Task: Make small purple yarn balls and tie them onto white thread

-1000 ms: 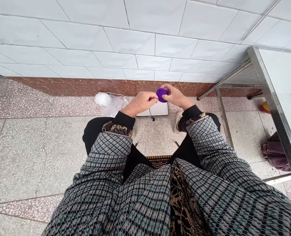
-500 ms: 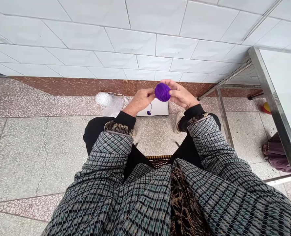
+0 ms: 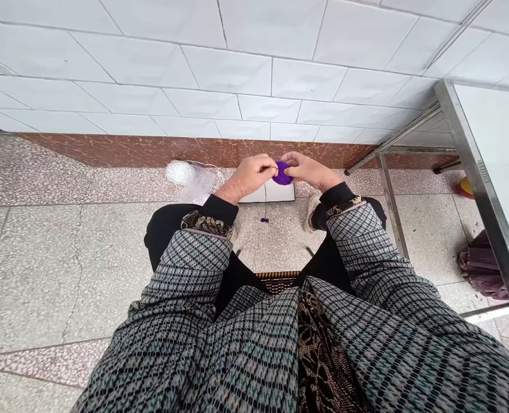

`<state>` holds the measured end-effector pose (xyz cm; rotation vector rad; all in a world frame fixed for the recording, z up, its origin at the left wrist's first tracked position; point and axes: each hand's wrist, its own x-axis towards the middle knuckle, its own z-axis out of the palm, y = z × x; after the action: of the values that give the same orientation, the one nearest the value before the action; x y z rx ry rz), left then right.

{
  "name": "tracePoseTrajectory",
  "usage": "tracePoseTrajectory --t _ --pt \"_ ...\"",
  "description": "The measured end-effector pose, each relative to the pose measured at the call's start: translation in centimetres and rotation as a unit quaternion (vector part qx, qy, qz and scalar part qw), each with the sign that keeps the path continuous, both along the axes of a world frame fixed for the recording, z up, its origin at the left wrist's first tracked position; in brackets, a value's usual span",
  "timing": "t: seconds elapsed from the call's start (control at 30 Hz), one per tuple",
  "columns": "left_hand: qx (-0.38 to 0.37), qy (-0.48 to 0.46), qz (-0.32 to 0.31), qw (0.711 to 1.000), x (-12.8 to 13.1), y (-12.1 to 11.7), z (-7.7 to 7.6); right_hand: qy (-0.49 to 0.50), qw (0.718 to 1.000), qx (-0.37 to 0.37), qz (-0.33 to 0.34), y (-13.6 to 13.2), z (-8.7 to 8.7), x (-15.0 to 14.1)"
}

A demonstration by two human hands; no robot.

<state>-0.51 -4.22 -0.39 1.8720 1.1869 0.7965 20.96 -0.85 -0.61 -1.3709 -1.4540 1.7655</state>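
A round ball of purple yarn (image 3: 282, 174) is in my right hand (image 3: 308, 171), whose fingers and thumb grip its right side. Close against the ball's left side, my left hand (image 3: 252, 175) pinches the yarn strand between thumb and fingers. From that hand the thin strand drops down to a small dark purple tuft of yarn (image 3: 264, 220), seen over the floor. Behind and below both hands lies a shallow white box or tray (image 3: 275, 193) with a dark edge, partly covered by the hands.
White yarn (image 3: 180, 172) in a clear plastic bag (image 3: 196, 184) lies left of my left hand. A metal-framed table (image 3: 478, 160) stands at the right. Ahead is a tiled wall (image 3: 254, 74). Dark purple cloth (image 3: 484, 267) and a yellow and red object (image 3: 466, 187) are beneath the table.
The yarn ball rose and turned in my right hand, then came down again. My left hand stayed near it on the strand. The hanging tuft swung up, then dropped lower than before.
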Motion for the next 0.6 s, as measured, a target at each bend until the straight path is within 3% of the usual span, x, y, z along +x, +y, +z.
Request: tracePoseTrajectory --t 0.07,0.2,0.37,0.6 --pt "-0.003 -0.032 0.046 0.998 0.1 0.2 -0.3 0.033 0.999 -0.022 0.01 -0.3 0.7 0.0" --pt "-0.059 -0.095 0.066 0.991 0.4 0.4 -0.6 0.074 0.997 -0.027 0.005 -0.6 1.2 -0.1" --pt "-0.043 -0.09 0.067 0.993 0.4 0.3 -0.5 0.078 0.997 0.009 0.027 -0.5 0.2 -0.2" --pt "-0.043 -0.061 0.045 0.996 0.3 0.2 -0.3 0.002 0.996 0.084 0.043 -0.2 -0.9 -0.8"
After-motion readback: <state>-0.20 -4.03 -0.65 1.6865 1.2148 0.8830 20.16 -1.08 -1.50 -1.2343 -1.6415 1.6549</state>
